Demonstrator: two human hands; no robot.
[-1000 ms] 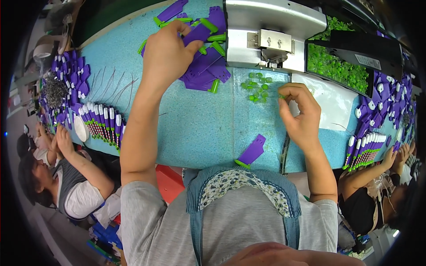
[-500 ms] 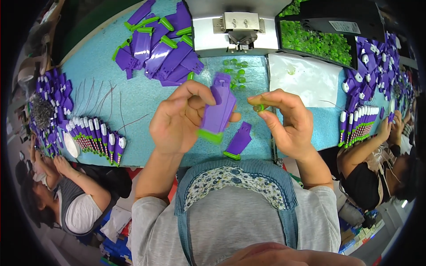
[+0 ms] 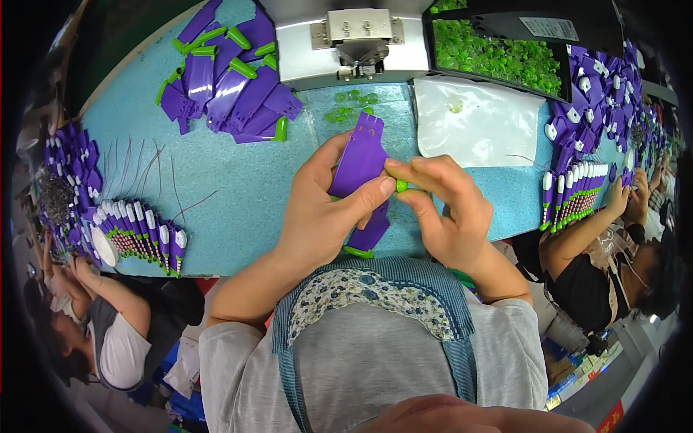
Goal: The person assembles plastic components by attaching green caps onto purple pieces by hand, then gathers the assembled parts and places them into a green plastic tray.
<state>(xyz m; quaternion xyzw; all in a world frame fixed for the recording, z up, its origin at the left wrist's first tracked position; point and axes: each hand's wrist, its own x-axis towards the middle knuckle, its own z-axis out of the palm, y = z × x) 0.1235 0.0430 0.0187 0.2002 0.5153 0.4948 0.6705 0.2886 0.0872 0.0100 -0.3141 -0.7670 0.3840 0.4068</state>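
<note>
Gripping purple piece (image 3: 360,160) in left hand (image 3: 307,209), thumb across it; right hand (image 3: 453,216), fingers nearly together, pinching small green cap (image 3: 401,186).

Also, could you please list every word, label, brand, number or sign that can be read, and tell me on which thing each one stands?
No text can be read with certainty.
White label on the black housing, upper right: printed lines, too small to read.
Red item at the lower right: yellow marks, blurred; I cannot tell if they are writing.
Purple piece in the left hand: none that I can make out.
</note>
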